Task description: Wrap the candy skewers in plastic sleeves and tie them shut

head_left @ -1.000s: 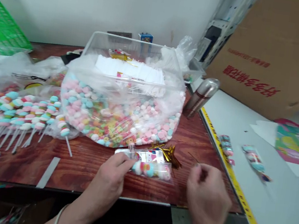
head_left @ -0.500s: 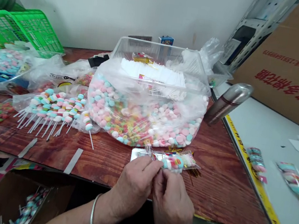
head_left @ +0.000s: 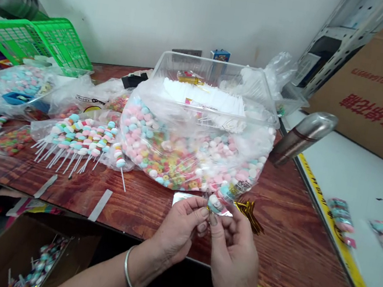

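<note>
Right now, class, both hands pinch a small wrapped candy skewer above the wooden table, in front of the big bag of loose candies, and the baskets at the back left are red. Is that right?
Not quite. The baskets are green, not red, as the head view shows. The rest holds: the left hand and right hand pinch the wrapped candy skewer above the wooden table, in front of the big bag of loose candies.

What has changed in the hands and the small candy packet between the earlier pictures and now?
The right hand, apart a second ago, has joined the left hand on the small candy packet. The packet, which lay flat on the wooden table, is now lifted and tilted up, pinched at its end by both. The big candy bag, skewers and steel flask stayed put.
</note>
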### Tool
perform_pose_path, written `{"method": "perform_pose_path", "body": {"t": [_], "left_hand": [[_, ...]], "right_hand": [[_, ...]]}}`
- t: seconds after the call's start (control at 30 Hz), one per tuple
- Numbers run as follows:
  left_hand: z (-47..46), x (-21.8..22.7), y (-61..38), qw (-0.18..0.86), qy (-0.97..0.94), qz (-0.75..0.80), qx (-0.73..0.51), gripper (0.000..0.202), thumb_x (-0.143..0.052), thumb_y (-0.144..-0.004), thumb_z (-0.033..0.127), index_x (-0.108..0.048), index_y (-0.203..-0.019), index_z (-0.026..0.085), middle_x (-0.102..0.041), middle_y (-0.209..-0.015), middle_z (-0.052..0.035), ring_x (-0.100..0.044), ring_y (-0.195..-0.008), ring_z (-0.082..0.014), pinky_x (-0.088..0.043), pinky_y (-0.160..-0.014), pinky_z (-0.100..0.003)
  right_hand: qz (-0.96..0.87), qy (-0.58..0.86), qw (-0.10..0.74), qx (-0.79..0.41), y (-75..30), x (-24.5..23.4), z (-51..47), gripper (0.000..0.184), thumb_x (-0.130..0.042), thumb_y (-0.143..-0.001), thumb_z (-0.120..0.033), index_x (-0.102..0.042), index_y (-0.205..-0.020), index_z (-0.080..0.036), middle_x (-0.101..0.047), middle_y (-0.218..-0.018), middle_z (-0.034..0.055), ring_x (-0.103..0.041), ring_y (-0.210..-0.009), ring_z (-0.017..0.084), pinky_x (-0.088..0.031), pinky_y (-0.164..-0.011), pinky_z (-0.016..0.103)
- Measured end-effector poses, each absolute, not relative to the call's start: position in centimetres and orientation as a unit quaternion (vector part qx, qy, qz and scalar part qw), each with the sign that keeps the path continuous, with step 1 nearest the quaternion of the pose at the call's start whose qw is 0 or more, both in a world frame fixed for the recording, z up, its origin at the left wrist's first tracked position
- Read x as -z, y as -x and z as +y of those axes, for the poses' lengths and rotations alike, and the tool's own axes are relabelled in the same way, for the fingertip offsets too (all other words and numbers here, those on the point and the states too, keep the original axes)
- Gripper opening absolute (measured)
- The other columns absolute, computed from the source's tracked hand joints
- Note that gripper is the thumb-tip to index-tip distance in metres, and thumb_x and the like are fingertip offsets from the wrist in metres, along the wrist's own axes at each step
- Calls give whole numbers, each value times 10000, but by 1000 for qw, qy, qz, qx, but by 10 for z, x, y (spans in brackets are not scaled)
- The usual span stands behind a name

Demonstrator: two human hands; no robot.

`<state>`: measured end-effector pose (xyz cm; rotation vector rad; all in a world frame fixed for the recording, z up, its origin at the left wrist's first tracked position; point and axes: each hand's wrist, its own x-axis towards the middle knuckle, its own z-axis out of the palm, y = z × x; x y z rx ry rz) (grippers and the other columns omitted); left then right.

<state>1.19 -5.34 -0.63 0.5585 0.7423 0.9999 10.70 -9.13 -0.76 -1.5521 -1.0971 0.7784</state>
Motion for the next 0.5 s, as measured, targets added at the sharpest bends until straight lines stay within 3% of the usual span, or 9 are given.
{"method": "perform_pose_path", "body": {"t": [0.07,0.13,0.2,0.3,0.5], "left_hand": [[-53,11,-9,772,-292,339,-450,263,-687,-776,315,-631,-909,95,-465,-602,39,-317,-489,-38,-256,-487,-189],[-52,14,-4,705,-414,367,-443,227,-623,-829,302,-635,-956,115,-537,-684,-1,-405,-538,-66,-341,-525,-207],[-52,16,2,559,-583,397,-436,196,-556,-870,260,-645,-1003,146,-620,-844,-62,-535,-703,-130,-442,-654,-261],[-54,15,6,360,-734,405,-410,215,-471,-904,194,-648,-1023,166,-653,-941,-96,-587,-877,-187,-467,-794,-311],[-57,5,1,385,-684,453,-424,211,-464,-915,186,-674,-914,166,-682,-824,-52,-624,-773,-156,-478,-735,-265]], "right_hand": [[-500,649,484,-308,-113,6,-91,252,-522,-900,-395,-606,-1007,-183,-689,-766,26,-656,-645,166,-526,-618,275],[-556,661,454,-221,-118,8,-91,227,-490,-913,-371,-603,-827,-195,-677,-721,22,-636,-619,162,-481,-583,261],[-603,662,428,-124,-122,12,-91,231,-458,-927,-336,-576,-781,-201,-659,-687,17,-614,-582,161,-430,-540,258],[-644,642,411,-64,-123,14,-91,209,-445,-941,-292,-558,-788,-204,-644,-665,2,-607,-554,147,-400,-519,248],[-629,623,462,-54,-115,12,-91,149,-482,-949,-268,-600,-886,-204,-668,-783,12,-635,-685,138,-451,-622,232]]}}
